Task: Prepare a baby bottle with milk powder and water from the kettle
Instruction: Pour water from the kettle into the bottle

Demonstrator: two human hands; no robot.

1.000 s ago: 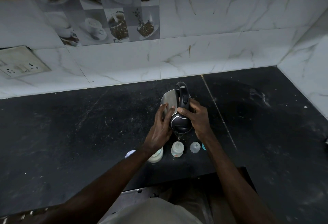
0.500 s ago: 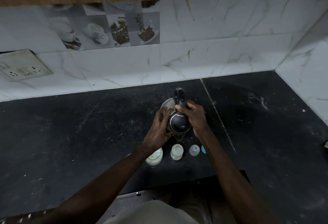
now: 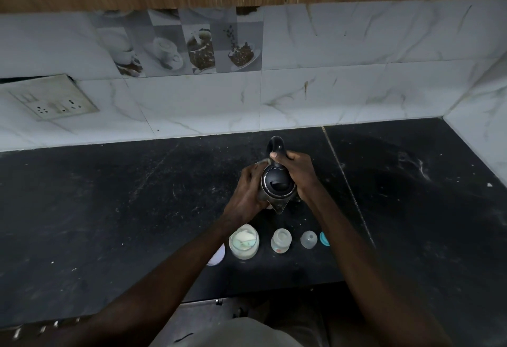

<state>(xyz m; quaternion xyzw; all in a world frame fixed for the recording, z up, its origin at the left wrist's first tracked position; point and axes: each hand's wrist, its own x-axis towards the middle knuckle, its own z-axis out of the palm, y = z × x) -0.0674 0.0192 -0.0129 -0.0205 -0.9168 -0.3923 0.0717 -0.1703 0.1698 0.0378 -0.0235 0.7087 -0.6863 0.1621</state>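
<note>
With the fingers of my right hand (image 3: 297,172) gripping the handle of the kettle (image 3: 277,184) and my left hand (image 3: 248,190) cupping its body, the spout points to 6 o'clock, where the open baby bottle (image 3: 281,241) stands upright on the desk (image 3: 137,209), in line with the spout but apart from it.

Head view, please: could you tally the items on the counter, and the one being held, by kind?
Kettle, held: 1
Baby bottle: 1
Powder jar: 1
Loose caps and lids: 3 (white lid, clear cap, teal piece)
Total: 6
</note>
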